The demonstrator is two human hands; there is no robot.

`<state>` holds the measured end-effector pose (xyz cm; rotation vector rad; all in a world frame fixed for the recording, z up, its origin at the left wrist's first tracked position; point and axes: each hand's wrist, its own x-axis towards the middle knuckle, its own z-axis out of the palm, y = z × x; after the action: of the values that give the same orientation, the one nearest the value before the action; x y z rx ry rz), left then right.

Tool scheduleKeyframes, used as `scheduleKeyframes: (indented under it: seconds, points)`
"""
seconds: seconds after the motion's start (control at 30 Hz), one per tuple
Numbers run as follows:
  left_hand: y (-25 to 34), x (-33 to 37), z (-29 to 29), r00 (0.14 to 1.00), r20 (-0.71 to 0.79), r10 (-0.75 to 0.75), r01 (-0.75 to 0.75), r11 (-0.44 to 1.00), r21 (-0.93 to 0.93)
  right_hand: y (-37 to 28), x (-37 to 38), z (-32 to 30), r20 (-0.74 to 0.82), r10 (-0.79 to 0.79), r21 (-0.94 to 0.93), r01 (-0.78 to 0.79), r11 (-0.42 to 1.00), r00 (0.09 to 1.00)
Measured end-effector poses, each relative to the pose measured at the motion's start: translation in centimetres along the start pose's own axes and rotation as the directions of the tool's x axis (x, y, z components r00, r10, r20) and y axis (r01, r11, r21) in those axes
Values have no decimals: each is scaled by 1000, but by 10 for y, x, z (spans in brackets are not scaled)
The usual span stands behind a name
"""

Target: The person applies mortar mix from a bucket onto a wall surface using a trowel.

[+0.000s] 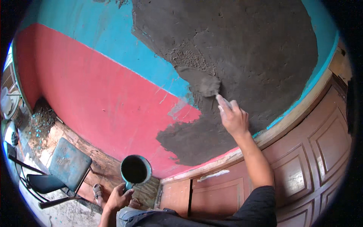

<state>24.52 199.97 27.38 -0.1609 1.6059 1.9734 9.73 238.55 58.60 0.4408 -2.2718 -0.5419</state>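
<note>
One flat trowel [210,87] is clamped in the right grip [235,118], with grey plaster [272,56], partly gritty, spread beyond; one round, handled pot [149,170] is clamped in the left grip [120,196].

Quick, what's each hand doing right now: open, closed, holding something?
Left hand: closed, holding the dipper.
Right hand: closed, holding the trowel.
</note>
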Motion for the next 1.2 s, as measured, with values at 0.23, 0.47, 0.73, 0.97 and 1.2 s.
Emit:
scheduleKeyframes:
  seconds: [0.23, 0.47, 0.73, 0.97, 1.2]
  points:
    - [-2, -9, -7, 1000, -8, -2, 2, 1000, 13, 59, -64, -30, -204, 129, 31, -126, 992, 970]
    - [-6, 0, -14, 999, 27, -47, 45, 998, 47, -40, -15, -3, -90, 41, 58, -36, 998, 995]
    - [4, -8, -28, 992, 117, -45, 47, 999, -7, 11, -32, 0, -40, 220, -125, -223, 967, 975]
    - [20, -11, -40, 993, 75, -86, 78, 991, 107, -21, -24, -16, -188, 166, 152, -139, 979, 968]
    - [3, 3, -47, 987, 156, -38, 50, 996, -75, -45, 17, 21, -61, 162, -66, -166, 984, 985]
